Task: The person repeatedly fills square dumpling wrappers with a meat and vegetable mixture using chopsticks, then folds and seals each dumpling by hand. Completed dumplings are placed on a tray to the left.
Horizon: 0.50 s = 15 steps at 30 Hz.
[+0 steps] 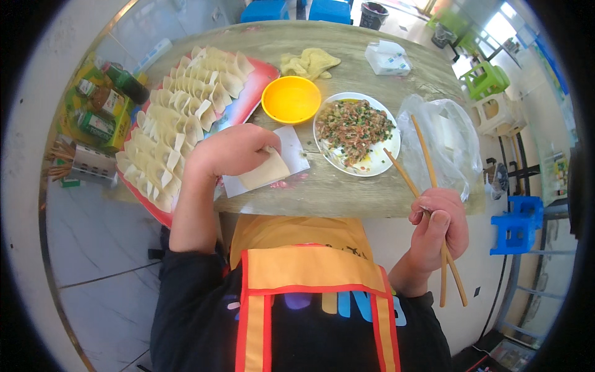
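Note:
My left hand [239, 148] is curled with its fingertips at a stack of square dough wrappers [267, 173], which lies on a white sheet [293, 151]; the hand hides part of the stack, and its grip does not show. Crossed wooden chopsticks [422, 149] are held in my right hand [441, 223], tips pointing away from me. A white plate [369, 171] of minced meat filling with chopped greens [355, 125] stands between the hands. Behind the wrappers is a yellow bowl [291, 100]. Folded dumplings [179, 111] stand in rows on a red-rimmed tray [267, 69] at the left.
A yellow cloth [310, 63] and a tissue pack [388, 58] lie at the table's [344, 51] far side. A clear plastic bag [441, 139] is right of the plate. Bottles [125, 83] and a metal chopstick holder [94, 162] stand at the left. Blue stools [516, 225] are beyond the right edge.

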Available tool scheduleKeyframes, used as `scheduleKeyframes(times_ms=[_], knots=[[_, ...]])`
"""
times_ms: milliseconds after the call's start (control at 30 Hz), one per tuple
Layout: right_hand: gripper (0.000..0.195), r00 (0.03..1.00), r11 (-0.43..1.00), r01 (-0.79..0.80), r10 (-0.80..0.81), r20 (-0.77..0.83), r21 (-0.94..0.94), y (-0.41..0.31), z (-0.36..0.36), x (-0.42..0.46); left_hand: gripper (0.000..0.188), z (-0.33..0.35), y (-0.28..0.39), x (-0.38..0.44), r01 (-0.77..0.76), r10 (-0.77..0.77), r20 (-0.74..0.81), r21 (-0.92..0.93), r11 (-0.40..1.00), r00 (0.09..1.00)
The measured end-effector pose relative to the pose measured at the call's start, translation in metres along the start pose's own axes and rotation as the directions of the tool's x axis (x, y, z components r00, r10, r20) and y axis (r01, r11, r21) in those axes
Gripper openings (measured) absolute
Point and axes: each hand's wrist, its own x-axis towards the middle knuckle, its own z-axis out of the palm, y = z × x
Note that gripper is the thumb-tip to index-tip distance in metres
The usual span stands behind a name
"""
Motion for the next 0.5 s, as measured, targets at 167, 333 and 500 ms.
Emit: scheduleKeyframes(times_ms=[167,333,500], knots=[[0.024,0.997,0.999,0.021,-0.018,0.071,-0.039,0.005,0.014,0.007,0.024,-0.005,0.006,-0.020,0.014,-0.014,-0.043,0.001,1.000,0.999],[0.025,0.985,0.999,0.043,-0.042,0.165,-0.005,0.010,0.035,0.014,0.025,0.041,-0.007,0.002,0.016,0.012,-0.498,0.051,0.999,0.867],[0.025,0.977,0.999,0.012,-0.005,0.212,-0.031,0.012,0.039,0.014,0.031,0.079,0.000,-0.030,-0.018,0.008,-0.688,-0.008,1.000,0.726]])
